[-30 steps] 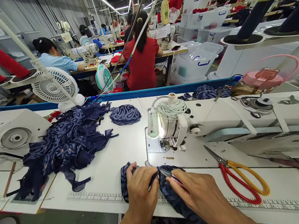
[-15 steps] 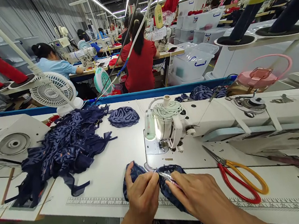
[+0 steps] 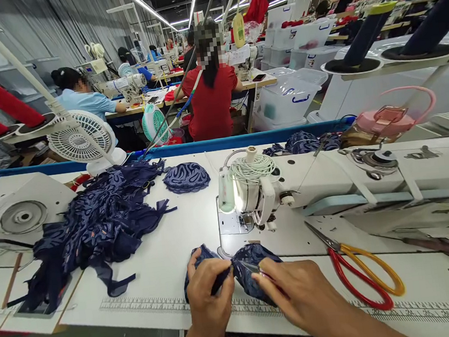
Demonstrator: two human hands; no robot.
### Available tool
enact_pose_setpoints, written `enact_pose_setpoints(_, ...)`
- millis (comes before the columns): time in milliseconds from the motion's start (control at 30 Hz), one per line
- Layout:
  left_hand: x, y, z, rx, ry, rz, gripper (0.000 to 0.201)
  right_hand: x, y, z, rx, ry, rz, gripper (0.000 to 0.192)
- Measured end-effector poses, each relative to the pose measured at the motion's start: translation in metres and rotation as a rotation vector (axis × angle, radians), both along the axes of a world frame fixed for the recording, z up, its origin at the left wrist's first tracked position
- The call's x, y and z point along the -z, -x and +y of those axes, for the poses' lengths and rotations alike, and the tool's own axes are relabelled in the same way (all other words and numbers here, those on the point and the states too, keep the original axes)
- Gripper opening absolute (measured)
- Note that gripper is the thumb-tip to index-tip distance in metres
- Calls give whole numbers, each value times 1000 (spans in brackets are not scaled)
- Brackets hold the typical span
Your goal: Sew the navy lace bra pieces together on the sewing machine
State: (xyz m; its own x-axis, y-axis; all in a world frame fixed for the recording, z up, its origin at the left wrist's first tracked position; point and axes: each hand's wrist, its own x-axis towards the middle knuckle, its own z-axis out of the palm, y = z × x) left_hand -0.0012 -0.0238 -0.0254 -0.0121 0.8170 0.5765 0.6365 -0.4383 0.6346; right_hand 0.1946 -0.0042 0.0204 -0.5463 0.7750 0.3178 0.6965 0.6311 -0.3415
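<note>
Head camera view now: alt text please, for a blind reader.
A bare left hand holds navy patterned fabric while the bare right hand holds a small pointed metal tool over it, near a white sewing machine. Metal scissors with red and orange handles lie to the right.

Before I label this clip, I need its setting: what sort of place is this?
Probably a sewing workshop, given the sewing machine, red thread cones and navy fabric pile.

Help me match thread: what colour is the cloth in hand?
Navy cloth with paler blue patterning, best seen in the head view.
</note>
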Motion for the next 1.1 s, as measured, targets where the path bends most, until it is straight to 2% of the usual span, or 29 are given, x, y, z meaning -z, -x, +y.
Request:
enact_pose_setpoints(100, -4, -1, 0, 19, 99, -95, 11, -5, -2, 9, 71, 398, 184, 16)
enact_pose_setpoints(167, -7, -2, 0, 47, 98, -120, 10, -5, 1, 18, 65, 583, 330, 20)
enact_pose_setpoints(267, -10, -5, 0, 58, 77, -130, 11, 2, 10, 29, -17, 722, 431, 9)
enact_pose_setpoints(367, -11, -4, 0, 54, 93, -84, 9, 6, 16, 31, -30, 748, 415, 24)
enact_pose_setpoints(467, -12, -4, -2, 46, 155, -76, 8, 6, 19, 28, -33, 715, 405, 25)
enact_pose_setpoints(633, -15, -8, -3, 15, 487, -364, 22, 11, 21, 26, -4, 647, 449, 29)
enact_pose_setpoints(733, -13, -9, 1, 27, 583, -465, 28, 15, 19, 24, 35, 599, 447, 27)
enact_pose_setpoints(833, -10, -7, 4, -5, 599, -461, 30, 14, 11, 16, 90, 457, 342, 15)
enact_pose_setpoints(1000, -4, -6, 2, -75, 514, -384, 24, 7, 2, 2, 36, -28, 113, 18)
enact_pose_setpoints(1100, -1, -8, 0, -83, 493, -358, 21, 7, 3, 0, 8, -93, 17, 22)
